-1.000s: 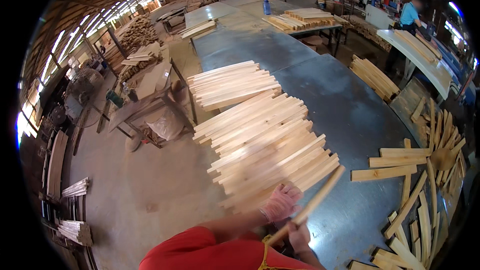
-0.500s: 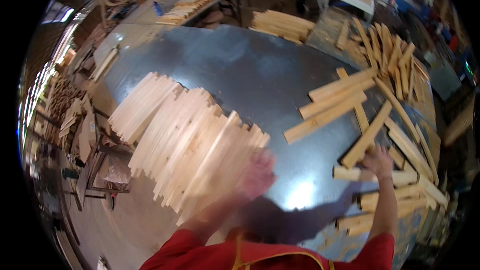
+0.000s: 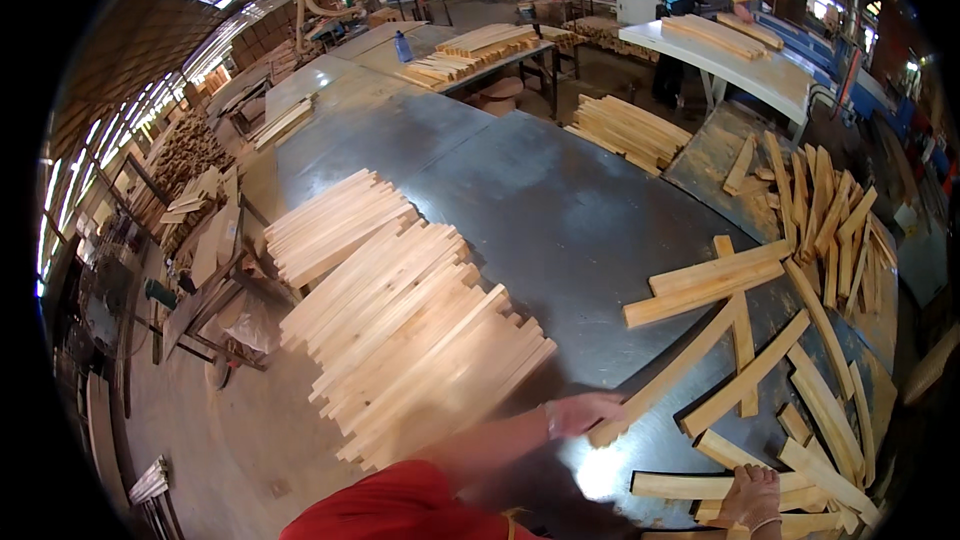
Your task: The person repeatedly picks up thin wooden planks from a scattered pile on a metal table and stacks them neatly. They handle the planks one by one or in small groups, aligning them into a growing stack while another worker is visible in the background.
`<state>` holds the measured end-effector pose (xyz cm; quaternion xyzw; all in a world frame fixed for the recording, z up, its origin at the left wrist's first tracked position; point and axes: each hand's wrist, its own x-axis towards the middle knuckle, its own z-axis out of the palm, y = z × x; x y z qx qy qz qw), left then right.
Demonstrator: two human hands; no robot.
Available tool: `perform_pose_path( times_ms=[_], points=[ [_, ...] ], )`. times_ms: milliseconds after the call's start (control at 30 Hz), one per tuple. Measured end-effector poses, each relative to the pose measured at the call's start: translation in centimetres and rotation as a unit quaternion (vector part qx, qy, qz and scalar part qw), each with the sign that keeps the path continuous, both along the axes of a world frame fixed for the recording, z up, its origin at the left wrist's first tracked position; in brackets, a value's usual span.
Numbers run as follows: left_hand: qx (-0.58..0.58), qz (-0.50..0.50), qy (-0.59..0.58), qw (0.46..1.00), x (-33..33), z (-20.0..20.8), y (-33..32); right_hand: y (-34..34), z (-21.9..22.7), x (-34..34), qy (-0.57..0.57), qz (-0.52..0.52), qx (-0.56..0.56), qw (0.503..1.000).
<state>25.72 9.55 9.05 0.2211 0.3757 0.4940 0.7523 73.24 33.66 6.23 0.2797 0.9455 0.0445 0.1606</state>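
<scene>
Workshop's metal table (image 3: 560, 200) bears wood slats (image 3: 410, 330).

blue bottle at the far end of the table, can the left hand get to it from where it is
Probably not. The blue bottle stands far up the metal table, while the left hand grips a long slat at the near edge.

The left hand (image 3: 585, 412) is smeared by motion, so its grip on the long slat (image 3: 668, 373) cannot be made out. The right hand (image 3: 752, 496) is cut off by the lower edge (fingers hidden). Near stacked slats (image 3: 420, 360) blur together.
</scene>
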Motion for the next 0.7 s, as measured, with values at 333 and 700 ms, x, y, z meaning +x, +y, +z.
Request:
perform_pose_path(
  times_ms=[333,700],
  points=[
    [-0.085,0.005,0.461,0.883,8.1,-5.4,-32.0,-23.9,3.3,-26.7,0.295,-0.397,-0.637,0.591],
    [0.062,0.084,0.743,0.661,2.9,6.0,-30.5,-26.6,-1.6,-38.0,0.288,-0.018,-0.689,0.665]
  ],
)
